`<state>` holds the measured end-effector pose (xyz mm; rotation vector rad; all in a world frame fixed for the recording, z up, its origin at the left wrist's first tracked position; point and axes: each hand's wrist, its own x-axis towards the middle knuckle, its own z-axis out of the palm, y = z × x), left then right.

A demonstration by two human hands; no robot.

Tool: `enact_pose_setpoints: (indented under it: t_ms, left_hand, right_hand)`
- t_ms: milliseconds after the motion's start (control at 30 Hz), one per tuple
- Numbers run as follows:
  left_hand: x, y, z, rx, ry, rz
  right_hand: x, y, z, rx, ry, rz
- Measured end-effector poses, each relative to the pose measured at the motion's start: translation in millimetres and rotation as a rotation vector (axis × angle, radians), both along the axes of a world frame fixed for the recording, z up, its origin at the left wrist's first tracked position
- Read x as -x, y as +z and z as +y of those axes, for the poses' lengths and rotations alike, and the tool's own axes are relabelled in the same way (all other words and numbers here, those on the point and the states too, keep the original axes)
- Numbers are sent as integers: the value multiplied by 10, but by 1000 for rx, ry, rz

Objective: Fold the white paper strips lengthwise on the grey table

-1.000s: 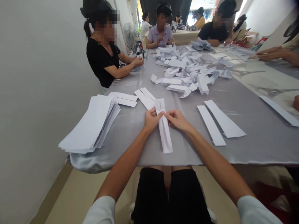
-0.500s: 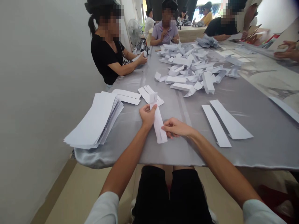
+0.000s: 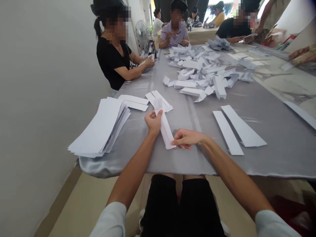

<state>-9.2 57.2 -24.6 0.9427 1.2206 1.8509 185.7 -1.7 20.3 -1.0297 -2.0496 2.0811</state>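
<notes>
A narrow folded white paper strip (image 3: 166, 131) slants between my hands above the table. My left hand (image 3: 154, 121) is closed on its upper part, thumb on top. At the strip's lower right corner, my right hand (image 3: 185, 138) pinches the edge between thumb and fingers. Just beyond the strip's upper end lie folded paper pieces (image 3: 166, 104), with another folded piece (image 3: 134, 102) to their left. A thick stack of white paper sheets (image 3: 95, 126) sits left of my left hand. Two long folded strips (image 3: 228, 131) lie on the right.
A large heap of folded white papers (image 3: 202, 69) covers the far middle of the grey-clothed table (image 3: 192, 161). A person in black (image 3: 112, 62) sits at the left side, handling paper. Others sit or stand around the far end. A fan (image 3: 142, 33) stands behind.
My right hand has slid down the strip to its lower corner. My left hand and the strip's upper end have shifted slightly left.
</notes>
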Motion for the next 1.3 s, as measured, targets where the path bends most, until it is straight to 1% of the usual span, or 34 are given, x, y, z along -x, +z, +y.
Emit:
enact_pose_setpoints:
  t_ms: [67, 100, 133, 167, 200, 267, 300, 333, 367, 400, 433, 467, 533, 600, 700, 800, 900, 1133, 1200, 1300]
  left_hand:
    - [13, -3, 10, 13, 1, -24]
    - [15, 0, 10, 18, -11, -40]
    - [14, 7, 5, 22, -33, -56]
    - [8, 17, -6, 29, -70, -69]
    - [-3, 31, -23, 42, -125, -76]
    - [-38, 62, -76, 85, -288, -63]
    - [-60, 76, -109, 113, -392, -39]
    - [-83, 87, -143, 141, -500, -7]
    - [-105, 95, -175, 164, -600, 30]
    - [-125, 99, -204, 179, -680, 65]
    - [-141, 100, -228, 189, -738, 97]
    - [-152, 98, -246, 194, -769, 122]
    - [-162, 91, -264, 196, -778, 150]
    - [-158, 86, -265, 199, -765, 156]
    - [-148, 89, -257, 205, -752, 181]
    - [-144, 110, -261, 210, -746, 249]
    - [-140, 143, -280, 225, -762, 297]
    - [-124, 199, -305, 267, -805, 323]
    - [-114, 196, -299, 270, -814, 339]
    - [-95, 184, -276, 279, -833, 341]
  right_hand:
    - [-14, 6, 19, -33, -25, 13]
    - [-17, 4, 36, -63, -80, 40]
    - [-17, -4, 58, -99, -174, 81]
    - [-13, -18, 86, -140, -298, 132]
    - [-7, -38, 117, -184, -440, 187]
    - [10, -87, 183, -262, -714, 281]
    - [16, -112, 213, -286, -815, 312]
    - [20, -135, 238, -302, -879, 335]
    - [21, -154, 258, -311, -909, 353]
    - [19, -168, 271, -318, -911, 369]
    - [15, -177, 278, -331, -890, 382]
    - [11, -183, 280, -353, -860, 393]
    - [8, -189, 273, -400, -803, 409]
    - [15, -196, 263, -433, -778, 412]
    - [38, -223, 267, -451, -805, 402]
    - [43, -250, 293, -455, -847, 398]
    - [11, -255, 328, -462, -877, 407]
    - [-113, -221, 413, -472, -1058, 449]
    - [-172, -226, 460, -470, -1145, 452]
    - [-303, -269, 565, -476, -1331, 456]
